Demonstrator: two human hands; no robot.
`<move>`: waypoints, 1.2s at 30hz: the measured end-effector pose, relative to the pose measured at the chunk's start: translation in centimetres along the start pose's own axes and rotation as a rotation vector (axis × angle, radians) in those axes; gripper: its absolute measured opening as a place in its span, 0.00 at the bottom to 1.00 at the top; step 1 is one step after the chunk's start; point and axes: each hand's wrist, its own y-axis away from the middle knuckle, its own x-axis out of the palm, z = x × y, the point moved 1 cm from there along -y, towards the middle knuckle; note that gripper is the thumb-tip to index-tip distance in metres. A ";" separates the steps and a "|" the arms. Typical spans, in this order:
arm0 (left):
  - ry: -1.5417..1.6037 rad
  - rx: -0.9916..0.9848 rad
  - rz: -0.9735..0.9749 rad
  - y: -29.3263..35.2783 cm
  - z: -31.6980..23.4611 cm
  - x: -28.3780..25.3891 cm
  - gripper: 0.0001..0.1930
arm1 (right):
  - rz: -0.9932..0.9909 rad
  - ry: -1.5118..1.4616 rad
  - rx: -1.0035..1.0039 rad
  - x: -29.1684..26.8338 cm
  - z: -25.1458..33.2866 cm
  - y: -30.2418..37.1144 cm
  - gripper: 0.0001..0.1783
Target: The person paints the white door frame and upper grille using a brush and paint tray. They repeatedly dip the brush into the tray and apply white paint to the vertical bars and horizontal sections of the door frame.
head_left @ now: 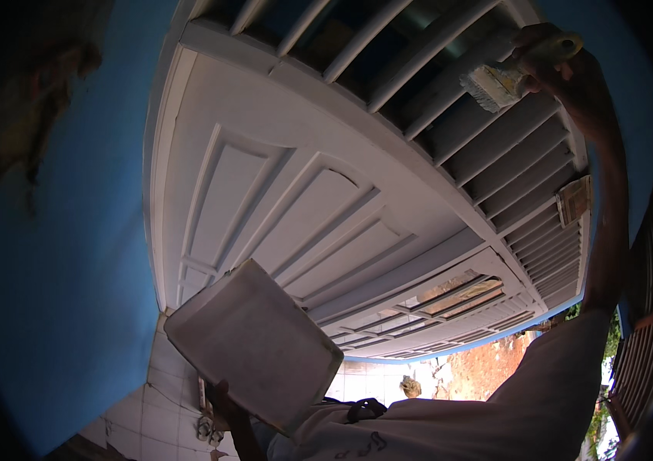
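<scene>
My right hand [571,73] is raised at the upper right, closed around the handle of a paintbrush [498,84]. The brush's wide bristles are coated with pale paint and lie against or just in front of the white slats [426,54]; I cannot tell whether they touch. At the lower left, my left hand [224,403] grips the near edge of a pale rectangular thing with rounded corners [253,346]. It is tilted, and its broad face looks flat; whether it is a tub or a board I cannot make out. Part of that hand is hidden behind it.
White moulded panels [295,215] and glazed panes [449,296] fill the middle. A blue wall [103,230] stands at left. A small brownish block [574,201] sits by the slats at right. Sandals [207,430] lie on the tiled floor [161,419].
</scene>
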 end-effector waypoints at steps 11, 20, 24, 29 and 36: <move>0.050 -0.076 -0.011 1.8 -2.4 3.3 0.41 | -0.325 0.018 -0.020 9.2 -6.0 -2.1 0.17; 0.019 -0.011 0.040 2.0 -1.9 2.3 0.42 | -0.140 0.515 -0.267 11.2 -4.8 -4.5 0.28; -0.002 -0.012 0.061 1.3 -0.8 0.7 0.42 | -0.088 0.619 0.013 7.3 -0.8 -2.1 0.22; -0.005 0.035 0.014 1.2 -0.7 0.6 0.41 | -0.272 0.499 -0.137 8.0 -1.3 -3.1 0.19; -0.120 0.014 0.068 1.9 -2.0 2.1 0.40 | -0.224 0.550 -0.331 12.7 -6.8 -4.5 0.20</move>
